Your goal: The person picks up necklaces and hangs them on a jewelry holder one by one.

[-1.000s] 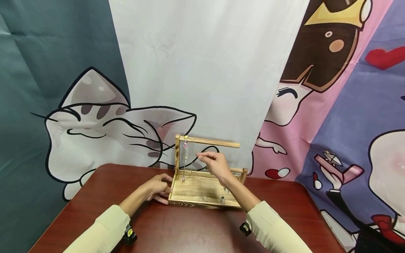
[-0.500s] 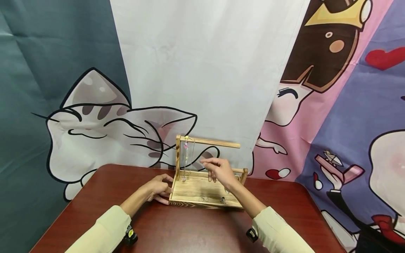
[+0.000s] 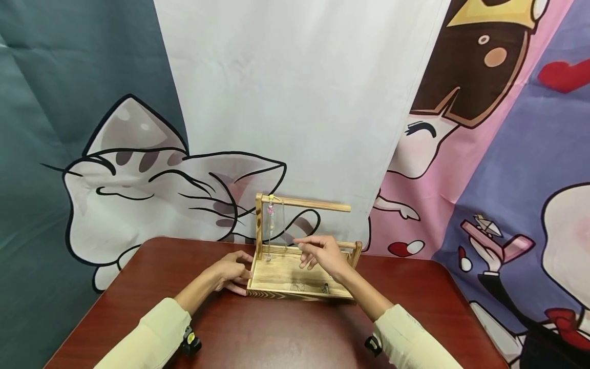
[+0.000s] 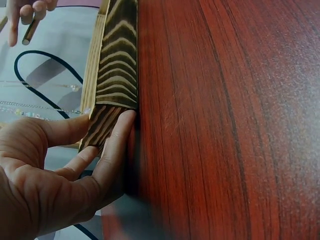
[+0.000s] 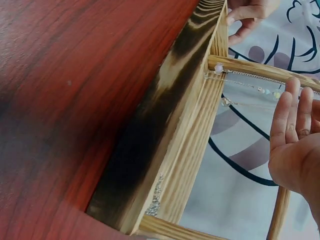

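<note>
A wooden jewelry stand [image 3: 318, 205] has an upper bar, a lower bar and a shallow tray base. My left hand [image 3: 230, 274] grips the tray's left end; in the left wrist view its thumb [image 4: 70, 130] lies on the rim and the other fingers curl around the corner. From the upper bar's left end hang a beaded necklace [image 3: 271, 220] and a thin chain necklace [image 3: 284, 225] with a small pendant [image 5: 226, 101]. My right hand [image 3: 322, 252] hovers over the tray just right of the chain, fingers loosely extended and nothing visible in them.
Inside the tray lie thin hoops [image 3: 297, 287] and a small dark metal piece [image 3: 325, 288]. A silver chain [image 5: 156, 197] shows near the tray's right end. The red-brown table [image 3: 295, 333] ends at a printed cloth backdrop [image 3: 299, 102].
My right hand has drawn down and a little right, away from the thin chain. That chain's lower end has swung slightly right. The left hand keeps its grip on the stand.
</note>
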Available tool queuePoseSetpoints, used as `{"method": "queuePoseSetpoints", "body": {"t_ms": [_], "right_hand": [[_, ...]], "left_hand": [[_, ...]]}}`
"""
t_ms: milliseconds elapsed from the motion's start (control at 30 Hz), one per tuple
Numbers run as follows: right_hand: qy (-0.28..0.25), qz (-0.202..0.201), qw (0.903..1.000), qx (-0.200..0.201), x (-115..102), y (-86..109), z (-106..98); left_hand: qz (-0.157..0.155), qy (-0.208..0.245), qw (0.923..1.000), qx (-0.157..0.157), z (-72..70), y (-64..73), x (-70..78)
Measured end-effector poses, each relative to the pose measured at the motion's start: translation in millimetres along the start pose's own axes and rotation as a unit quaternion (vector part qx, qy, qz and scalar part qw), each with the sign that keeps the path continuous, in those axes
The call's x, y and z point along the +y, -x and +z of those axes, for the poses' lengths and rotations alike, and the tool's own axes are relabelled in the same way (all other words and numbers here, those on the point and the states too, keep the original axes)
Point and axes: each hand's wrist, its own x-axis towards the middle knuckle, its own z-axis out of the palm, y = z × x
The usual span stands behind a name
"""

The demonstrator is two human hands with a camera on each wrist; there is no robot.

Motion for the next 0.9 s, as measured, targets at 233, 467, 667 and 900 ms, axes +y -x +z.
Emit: {"method": "queuePoseSetpoints", "body": {"t_ms": [233,467,667,900], "right_hand": [[0.028,-0.018,0.9987,-0.037,8.8,4.5,-0.4],[0.062,-0.019,0.9950,-0.077,21.3,8.1,1.4],[0.127,-0.022,0.9831,-0.130,32.4,12.7,0.6],[0.322,-0.070,0.9354,-0.128,40.8,21.2,-6.0]], "left_hand": [[-0.005,0.003,1.0000,-0.004,-2.2,-1.2,-0.2],[-0.005,0.001,0.9999,-0.009,-3.0,-1.8,-0.7],[-0.009,-0.001,0.9999,-0.007,-3.4,-0.3,-1.6],[-0.004,0.001,1.0000,-0.009,-2.6,-2.7,-1.3]]}}
